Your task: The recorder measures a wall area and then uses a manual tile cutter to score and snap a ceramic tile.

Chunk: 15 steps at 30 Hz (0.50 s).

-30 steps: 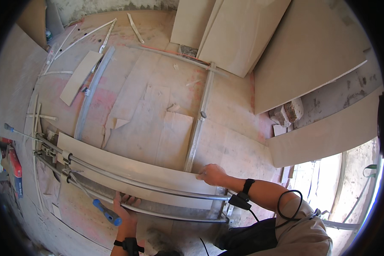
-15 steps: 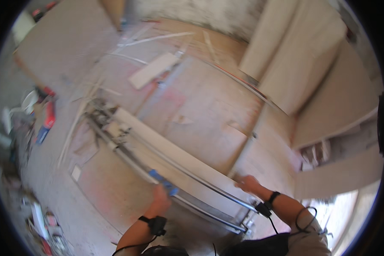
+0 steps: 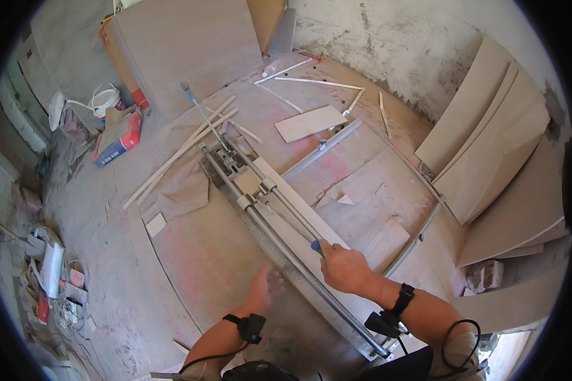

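A long manual tile cutter (image 3: 286,255) with two metal rails lies on the floor before me, running from far left to near right. Under its rails rests a pale tile (image 3: 299,202), its edge showing along the right side. My right hand (image 3: 344,268) is closed round the blue-ended handle (image 3: 317,245) of the cutter's sliding carriage (image 3: 257,194). My left hand (image 3: 264,289) hovers left of the cutter's near half, holding nothing, fingers apart. A second lever with a grey-blue grip (image 3: 188,92) rises from the cutter's far end.
Wooden strips (image 3: 181,152) and a cut tile piece (image 3: 310,123) lie beyond the cutter. Large tile slabs (image 3: 489,140) lean on the right wall. At left are a red and blue bag (image 3: 119,140), a white bucket (image 3: 106,100) and scattered tools (image 3: 54,270).
My right hand has gone from the tile's right edge to the blue handle. My left hand has left the blue part beside the rail. The view has turned, and the cutter appears steeper.
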Each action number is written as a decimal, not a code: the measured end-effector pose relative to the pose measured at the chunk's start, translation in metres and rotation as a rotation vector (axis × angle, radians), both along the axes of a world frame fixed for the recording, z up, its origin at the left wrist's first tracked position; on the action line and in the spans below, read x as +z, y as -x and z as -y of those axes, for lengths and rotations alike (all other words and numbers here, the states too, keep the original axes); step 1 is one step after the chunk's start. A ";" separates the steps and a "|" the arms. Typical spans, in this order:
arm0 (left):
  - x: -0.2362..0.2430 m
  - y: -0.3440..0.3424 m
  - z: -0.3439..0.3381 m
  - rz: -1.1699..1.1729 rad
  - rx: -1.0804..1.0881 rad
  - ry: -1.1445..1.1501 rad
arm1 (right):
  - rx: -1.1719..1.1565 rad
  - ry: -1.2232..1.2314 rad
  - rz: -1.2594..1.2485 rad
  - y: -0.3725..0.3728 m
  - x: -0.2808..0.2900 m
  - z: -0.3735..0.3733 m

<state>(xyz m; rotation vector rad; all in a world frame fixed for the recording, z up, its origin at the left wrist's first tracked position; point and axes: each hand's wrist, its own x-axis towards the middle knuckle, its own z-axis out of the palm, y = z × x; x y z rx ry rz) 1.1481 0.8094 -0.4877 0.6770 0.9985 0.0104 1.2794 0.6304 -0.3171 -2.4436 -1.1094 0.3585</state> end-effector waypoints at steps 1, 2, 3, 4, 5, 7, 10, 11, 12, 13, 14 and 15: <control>-0.008 0.008 -0.006 0.000 0.011 -0.006 | 0.021 0.102 -0.014 0.000 0.011 -0.005; -0.015 0.011 -0.012 -0.001 0.001 0.011 | 0.032 0.211 -0.029 -0.001 0.023 -0.008; -0.024 0.014 -0.018 -0.032 -0.018 -0.013 | 0.041 0.274 -0.032 -0.001 0.031 -0.010; -0.031 0.017 -0.027 -0.067 -0.039 -0.038 | 0.025 0.291 -0.045 -0.002 0.033 -0.008; -0.034 0.020 -0.033 -0.081 -0.065 -0.017 | 0.033 0.296 -0.058 0.000 0.034 -0.004; -0.045 0.021 -0.042 -0.098 -0.039 -0.100 | 0.019 0.337 -0.110 0.005 0.036 0.008; -0.036 0.018 -0.044 -0.193 0.089 -0.108 | -0.027 0.392 -0.169 0.020 0.049 0.043; -0.034 0.020 -0.043 -0.216 0.110 -0.124 | -0.069 0.428 -0.216 0.025 0.053 0.057; -0.030 0.027 -0.042 -0.255 0.097 -0.099 | -0.102 0.457 -0.261 0.031 0.056 0.071; -0.026 0.038 -0.042 -0.282 0.108 -0.131 | -0.096 0.449 -0.292 0.038 0.056 0.087; -0.029 0.039 -0.039 -0.281 0.108 -0.158 | -0.105 0.420 -0.329 0.041 0.057 0.109; -0.031 0.048 -0.037 -0.292 0.106 -0.140 | -0.123 0.465 -0.372 0.053 0.055 0.137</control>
